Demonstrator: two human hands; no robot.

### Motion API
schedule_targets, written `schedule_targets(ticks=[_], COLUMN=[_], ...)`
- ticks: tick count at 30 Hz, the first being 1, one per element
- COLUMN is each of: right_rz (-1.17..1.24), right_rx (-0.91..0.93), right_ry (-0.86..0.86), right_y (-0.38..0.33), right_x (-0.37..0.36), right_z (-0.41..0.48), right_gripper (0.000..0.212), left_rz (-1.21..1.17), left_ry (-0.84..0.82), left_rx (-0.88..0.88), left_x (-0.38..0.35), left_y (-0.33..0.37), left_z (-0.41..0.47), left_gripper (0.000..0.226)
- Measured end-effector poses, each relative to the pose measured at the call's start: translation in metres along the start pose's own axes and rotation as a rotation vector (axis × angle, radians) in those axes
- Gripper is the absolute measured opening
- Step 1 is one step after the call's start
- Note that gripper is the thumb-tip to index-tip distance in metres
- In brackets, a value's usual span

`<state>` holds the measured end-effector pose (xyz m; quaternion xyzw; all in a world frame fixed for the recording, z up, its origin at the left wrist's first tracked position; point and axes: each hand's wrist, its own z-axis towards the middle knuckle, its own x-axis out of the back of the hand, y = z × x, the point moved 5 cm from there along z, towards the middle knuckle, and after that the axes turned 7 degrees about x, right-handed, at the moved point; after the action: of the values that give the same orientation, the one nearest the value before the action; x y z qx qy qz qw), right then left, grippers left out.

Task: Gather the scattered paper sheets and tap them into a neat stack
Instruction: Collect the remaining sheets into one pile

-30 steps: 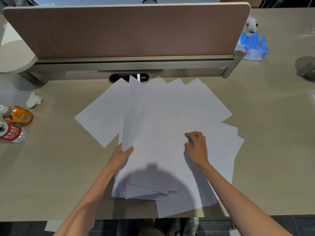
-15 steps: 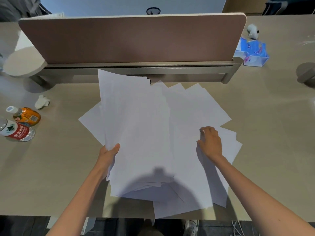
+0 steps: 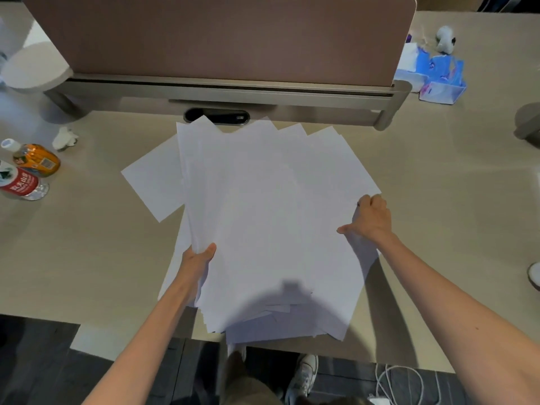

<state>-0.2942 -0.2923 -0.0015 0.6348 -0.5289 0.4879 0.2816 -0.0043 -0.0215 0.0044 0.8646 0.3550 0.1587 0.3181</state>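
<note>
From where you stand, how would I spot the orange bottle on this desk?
Find the brown divider panel across the back of the desk, then look below its left end, at the desk's left edge. Two bottles sit there together, near a crumpled tissue. The orange bottle is the farther one, amber with a white cap, while the red-labelled bottle beside it is clear.

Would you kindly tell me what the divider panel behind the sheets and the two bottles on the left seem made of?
Divider panel: probably fabric or felt over a board, matte brownish-pink with no glare. Red-labelled bottle: clear plastic, glossy; its base shows through and glints. Orange bottle: likely plastic as well, shiny printed wrap, white cap.
</note>
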Motion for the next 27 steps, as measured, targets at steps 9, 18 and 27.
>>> schedule_targets(ticks=[9,18,27], right_rz=[-0.033,0.587,0.805], right_rx=[0.060,0.002,0.151], right_ry=[-0.157,-0.234,-0.186], right_y=[0.002,0.019,0.028], right_x=[-0.002,-0.012,-0.016], right_z=[0.010,0.002,-0.020], right_gripper=[0.098,0.046,0.027], left_rz=[0.009,-0.001,-0.055], left_ry=[0.104,0.170,0.166], left_rx=[0.064,0.049,0.075], left_x=[-0.023,-0.027,-0.028], left_y=[-0.046,-0.058,-0.056], left_z=[-0.013,-0.019,-0.018], left_gripper=[0.044,0.043,0.053])
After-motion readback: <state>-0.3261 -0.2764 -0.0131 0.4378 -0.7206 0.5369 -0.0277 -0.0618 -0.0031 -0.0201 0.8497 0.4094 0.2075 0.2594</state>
